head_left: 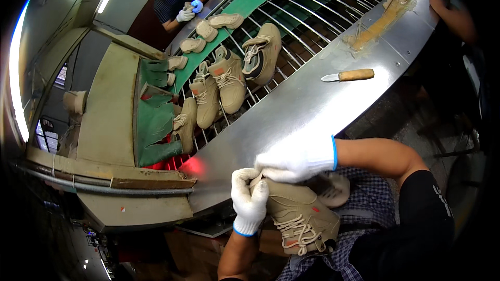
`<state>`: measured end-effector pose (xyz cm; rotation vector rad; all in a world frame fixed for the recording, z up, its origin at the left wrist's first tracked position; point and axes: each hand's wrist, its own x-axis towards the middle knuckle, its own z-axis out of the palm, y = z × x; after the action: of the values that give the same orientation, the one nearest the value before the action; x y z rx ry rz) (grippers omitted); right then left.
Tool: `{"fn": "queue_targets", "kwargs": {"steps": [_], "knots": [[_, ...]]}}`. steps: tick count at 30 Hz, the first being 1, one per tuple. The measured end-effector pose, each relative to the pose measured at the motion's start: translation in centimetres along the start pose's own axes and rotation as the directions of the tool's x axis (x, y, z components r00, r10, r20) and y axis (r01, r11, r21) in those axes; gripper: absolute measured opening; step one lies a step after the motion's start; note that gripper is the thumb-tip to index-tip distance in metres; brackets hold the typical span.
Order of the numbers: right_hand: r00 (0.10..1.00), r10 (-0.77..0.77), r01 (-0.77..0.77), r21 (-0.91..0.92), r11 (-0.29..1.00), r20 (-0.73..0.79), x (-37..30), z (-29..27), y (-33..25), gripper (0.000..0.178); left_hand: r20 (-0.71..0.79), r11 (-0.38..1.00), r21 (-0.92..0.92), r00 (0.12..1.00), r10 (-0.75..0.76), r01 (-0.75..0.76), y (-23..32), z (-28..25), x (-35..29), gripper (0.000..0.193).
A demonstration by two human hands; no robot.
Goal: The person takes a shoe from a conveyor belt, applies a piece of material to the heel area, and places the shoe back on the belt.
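Observation:
A tan lace-up shoe [302,211] with cream laces and a small red tag is held in front of my body, above the metal table's near edge. My left hand [249,203], in a white glove with a blue cuff, is closed on its toe end. Also white-gloved, my right hand [297,161] reaches across the shoe, and its fingers meet the left ones at the toe. What the fingertips pinch there is too small to make out. A pale sole-like piece [333,190] shows behind the shoe, below my right wrist; whether it is attached cannot be seen.
A short knife [356,75] with a wooden handle lies on the metal table [291,109]. Beyond it, several tan shoes [229,80] stand on a rod conveyor, and pale soles [207,30] lie on a green belt. A green-curtained machine [156,119] stands left. A gloved co-worker [179,2] works opposite.

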<state>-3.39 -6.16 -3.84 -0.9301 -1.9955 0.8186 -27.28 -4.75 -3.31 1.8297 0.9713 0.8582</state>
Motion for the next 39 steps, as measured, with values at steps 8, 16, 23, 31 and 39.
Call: {"fn": "queue_targets", "kwargs": {"steps": [8,16,23,31,39], "knots": [[0.988,0.046,-0.062,-0.114,0.992,-0.146,-7.2,2.1,-2.5,0.07,0.32,0.972,0.111,0.918,-0.234,0.209,1.2,-1.9,3.2,0.023],[0.9,0.041,-0.076,-0.064,0.995,-0.433,-9.7,7.1,1.4,0.046,0.443,0.946,0.066,0.84,-0.313,0.318,1.6,-2.6,4.0,0.029],[0.926,0.023,-0.015,0.026,1.0,-0.376,-9.3,7.6,0.3,0.052,0.486,0.967,0.123,0.836,-0.255,0.224,2.2,-4.1,3.0,0.035],[0.958,-0.125,0.091,-0.137,0.986,-0.259,-9.0,6.9,-1.0,0.069,0.384,0.983,0.057,0.905,-0.185,0.177,0.9,-4.7,0.9,0.031],[0.997,0.007,-0.011,-0.056,0.998,-0.075,-10.7,6.6,-2.7,0.07,0.178,0.983,-0.149,0.981,-0.076,0.103,-0.4,-3.9,0.1,0.042]]}}
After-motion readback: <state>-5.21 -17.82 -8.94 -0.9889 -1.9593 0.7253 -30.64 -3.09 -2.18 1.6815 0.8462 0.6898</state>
